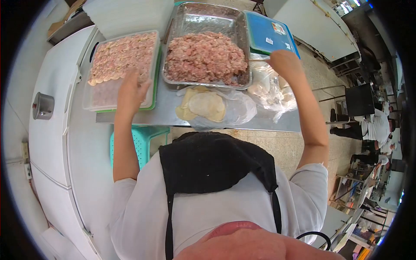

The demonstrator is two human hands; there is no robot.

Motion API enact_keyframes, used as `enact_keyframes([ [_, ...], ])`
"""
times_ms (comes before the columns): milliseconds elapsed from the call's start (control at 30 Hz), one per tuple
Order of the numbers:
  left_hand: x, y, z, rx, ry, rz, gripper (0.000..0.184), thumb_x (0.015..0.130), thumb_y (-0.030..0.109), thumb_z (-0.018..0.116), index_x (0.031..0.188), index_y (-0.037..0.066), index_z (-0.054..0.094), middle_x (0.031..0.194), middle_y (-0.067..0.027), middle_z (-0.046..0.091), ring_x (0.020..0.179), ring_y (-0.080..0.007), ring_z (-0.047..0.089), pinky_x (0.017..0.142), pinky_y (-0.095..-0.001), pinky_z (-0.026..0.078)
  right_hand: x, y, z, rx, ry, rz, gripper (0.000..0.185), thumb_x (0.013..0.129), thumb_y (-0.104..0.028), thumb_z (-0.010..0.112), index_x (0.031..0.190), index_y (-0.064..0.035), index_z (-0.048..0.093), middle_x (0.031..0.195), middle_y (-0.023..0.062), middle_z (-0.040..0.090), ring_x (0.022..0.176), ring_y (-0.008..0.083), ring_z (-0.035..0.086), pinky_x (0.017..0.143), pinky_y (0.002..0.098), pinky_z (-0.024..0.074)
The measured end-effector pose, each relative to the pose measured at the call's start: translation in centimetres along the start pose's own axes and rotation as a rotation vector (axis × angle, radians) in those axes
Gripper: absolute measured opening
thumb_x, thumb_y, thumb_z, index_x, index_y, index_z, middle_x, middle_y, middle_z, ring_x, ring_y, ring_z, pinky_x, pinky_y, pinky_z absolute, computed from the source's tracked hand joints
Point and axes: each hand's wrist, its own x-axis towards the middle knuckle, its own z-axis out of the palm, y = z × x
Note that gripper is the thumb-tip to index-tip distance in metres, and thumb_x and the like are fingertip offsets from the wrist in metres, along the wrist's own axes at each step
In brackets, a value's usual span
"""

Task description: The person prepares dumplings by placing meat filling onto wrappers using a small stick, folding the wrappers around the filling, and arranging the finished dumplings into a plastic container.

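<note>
My left hand (133, 92) is over the clear plastic tray (99, 97), its fingers curled; what they hold, if anything, I cannot make out. Rows of filled dumplings (123, 52) cover the far part of that tray. To the right, my right hand (287, 65) is closed around a thin, pale stick-like tool (258, 60) whose tip points toward the metal pan (203, 19). A large mound of ground meat (207, 58) fills the near half of the pan. Just in front of me, round dough wrappers (206, 105) lie on a plastic bag (242, 106).
Plastic bags with pale contents (271, 86) sit right of the pan, near a blue lid (271, 32). A turquoise basket (141, 141) is below the steel table (277, 125). White fridge doors (52, 130) stand at left. People (375, 130) are far off at right.
</note>
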Motion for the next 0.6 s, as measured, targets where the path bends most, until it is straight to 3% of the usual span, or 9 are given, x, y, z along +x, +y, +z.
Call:
enact_keyframes([
  [33,0.1,2.4,0.9,-0.097,0.007,0.018,0.049,0.078,0.008,0.068,0.125,0.008,0.054,0.126,-0.0147,0.054,0.104,-0.0286,0.058,0.083,-0.0359,0.050,1.0,0.3,2.0,-0.016,0.042,-0.034,0.023,0.080,-0.021,0.059,0.068,-0.0037,0.067,0.069,0.0159,0.064,0.068,0.0327,0.065,0.058,0.0438,0.0507],
  [133,-0.6,5.5,6.1,-0.240,-0.085,0.187,0.037,0.081,0.007,0.065,0.117,0.008,0.056,0.117,-0.0135,0.056,0.097,-0.0263,0.059,0.076,-0.0331,0.050,1.4,-2.7,8.2,0.035,0.103,-0.214,0.012,0.072,-0.011,0.058,0.067,-0.0052,0.068,0.067,0.0143,0.065,0.064,0.0301,0.066,0.052,0.0413,0.0512],
  [200,-1.6,6.2,10.1,-0.207,-0.120,0.207,0.034,0.081,0.007,0.064,0.114,0.007,0.057,0.113,-0.0130,0.056,0.095,-0.0271,0.058,0.076,-0.0336,0.050,0.0,-5.4,8.0,0.056,-0.041,-0.187,0.013,0.073,-0.010,0.058,0.066,-0.0059,0.068,0.067,0.0138,0.065,0.064,0.0294,0.066,0.053,0.0408,0.0515],
  [267,-2.9,6.4,13.8,-0.280,-0.300,0.175,0.029,0.079,0.007,0.067,0.105,0.006,0.057,0.103,-0.0121,0.055,0.090,-0.0288,0.057,0.074,-0.0352,0.050,-1.9,-5.9,6.1,0.113,-0.059,-0.243,0.013,0.073,-0.009,0.057,0.067,-0.0066,0.068,0.068,0.0143,0.065,0.063,0.0285,0.067,0.053,0.0401,0.0518],
  [400,-4.6,7.4,17.6,-0.256,-0.284,0.269,0.025,0.076,0.009,0.069,0.097,0.004,0.057,0.094,-0.0118,0.053,0.086,-0.0307,0.056,0.075,-0.0365,0.048,-4.6,-6.6,6.7,0.187,-0.029,-0.352,0.012,0.072,-0.012,0.059,0.067,-0.0081,0.069,0.064,0.0108,0.065,0.062,0.0262,0.067,0.050,0.0371,0.0503],
  [500,-4.5,7.5,18.5,-0.202,-0.201,0.177,0.021,0.075,0.011,0.072,0.091,0.004,0.060,0.091,-0.0106,0.052,0.084,-0.0283,0.056,0.077,-0.0355,0.046,-4.1,-4.6,6.5,0.289,0.073,-0.434,0.011,0.070,-0.012,0.059,0.066,-0.0077,0.068,0.063,0.0116,0.064,0.061,0.0277,0.066,0.050,0.0381,0.0504],
  [567,-4.3,6.6,18.4,-0.393,-0.355,-0.110,0.017,0.075,0.016,0.072,0.085,0.004,0.063,0.090,-0.0105,0.054,0.088,-0.0280,0.056,0.078,-0.0357,0.046,-2.7,-1.7,3.8,0.165,-0.050,-0.340,0.011,0.070,-0.012,0.059,0.065,-0.0077,0.068,0.062,0.0122,0.063,0.060,0.0287,0.064,0.051,0.0392,0.0503],
  [600,-4.0,6.0,18.2,-0.392,-0.352,-0.119,0.017,0.075,0.016,0.072,0.085,0.004,0.063,0.090,-0.0105,0.054,0.088,-0.0280,0.056,0.078,-0.0357,0.046,-2.1,-0.9,3.6,0.168,-0.051,-0.350,0.011,0.070,-0.012,0.059,0.065,-0.0077,0.068,0.062,0.0122,0.063,0.060,0.0287,0.064,0.051,0.0392,0.0503],
])
